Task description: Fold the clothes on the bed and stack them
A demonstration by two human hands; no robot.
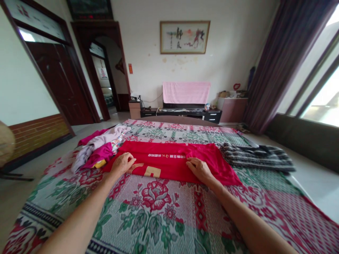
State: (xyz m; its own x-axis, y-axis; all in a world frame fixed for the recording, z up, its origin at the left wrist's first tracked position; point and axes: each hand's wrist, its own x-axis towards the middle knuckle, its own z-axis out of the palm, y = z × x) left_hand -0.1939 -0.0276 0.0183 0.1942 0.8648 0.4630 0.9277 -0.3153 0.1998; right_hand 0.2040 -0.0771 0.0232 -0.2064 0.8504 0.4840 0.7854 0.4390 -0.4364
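Observation:
A red T-shirt (169,167) with white lettering and a gold print lies folded into a wide band across the flowered cloth (156,215). Toward its left end, my left hand (122,163) rests with curled fingers, thumb and fingertips pinched on the fabric. My right hand (200,170) is on the shirt right of the lettering, its fingers bent and closed on the cloth. To the right of that hand the shirt is loosely creased. Both palms face down, so the fingertips are partly hidden.
Left of the shirt lies a heap of pink, magenta and pale clothes (102,146). A black-and-white striped garment (256,157) lies at the right. Beyond the table stand a low black cabinet (180,113) and a screen under a pink towel (186,92).

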